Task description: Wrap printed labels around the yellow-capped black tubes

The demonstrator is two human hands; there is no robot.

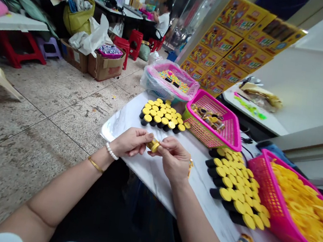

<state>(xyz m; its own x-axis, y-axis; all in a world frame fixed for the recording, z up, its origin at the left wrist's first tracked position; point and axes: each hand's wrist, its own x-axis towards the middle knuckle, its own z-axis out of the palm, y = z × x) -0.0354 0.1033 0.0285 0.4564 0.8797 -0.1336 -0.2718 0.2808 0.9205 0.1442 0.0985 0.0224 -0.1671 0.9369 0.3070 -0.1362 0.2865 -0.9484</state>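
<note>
So both hands are on the same little thing here: a small yellow piece [154, 145], held just over the near edge of a white marbled desk [123, 118]. Left hand [134, 143] has it pinched between thumb and fingers, pearl bracelet [111, 151] and gold bangle [95, 164] on that wrist. Right hand [173, 156] is closed on the other end, also a thumb-and-finger pinch. Too small and covered up to tell exactly what the piece is, tbh.

Just beyond the hands there's a bunch of yellow-topped black cylinders [165, 115] packed together, and a bigger bunch sits off to the right. Between and behind those bunches is a pink-and-green basket [204, 131] with brownish wrapped bits in it. Behind the first bunch, a plastic-lined basket [151, 82] holds colourful little beads plus two black pieces. Far right, a pink basket [275, 203] is heaped with yellow plastic parts [301, 207].
</note>
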